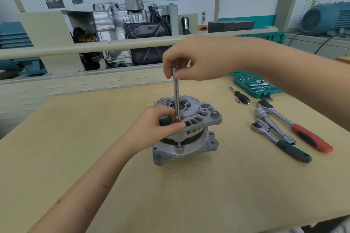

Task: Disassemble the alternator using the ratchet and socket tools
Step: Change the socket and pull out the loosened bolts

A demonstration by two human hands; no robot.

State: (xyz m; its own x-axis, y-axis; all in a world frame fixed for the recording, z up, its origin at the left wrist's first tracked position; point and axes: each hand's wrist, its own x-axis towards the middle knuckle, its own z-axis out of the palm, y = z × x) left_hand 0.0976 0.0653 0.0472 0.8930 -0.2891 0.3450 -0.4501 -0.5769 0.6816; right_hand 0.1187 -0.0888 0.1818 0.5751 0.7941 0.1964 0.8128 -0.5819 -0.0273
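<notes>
A silver alternator (pixel 197 130) stands upright in the middle of the wooden table (pixel 94 138). A long steel extension bar with a socket (pixel 176 96) stands vertically on its top housing near the front rim. My right hand (pixel 197 58) pinches the bar's top end from above. My left hand (pixel 159 125) grips the alternator's top edge, thumb beside the socket. To the right lie a red-handled ratchet (pixel 295 126), a green-handled ratchet (pixel 282 142) and another chrome bar between them.
A green socket case (pixel 255 85) lies open at the back right, with a small black-handled driver (pixel 240 96) in front of it. Behind the table run a beige rail (pixel 94 47) and a cutaway engine display (pixel 123 22).
</notes>
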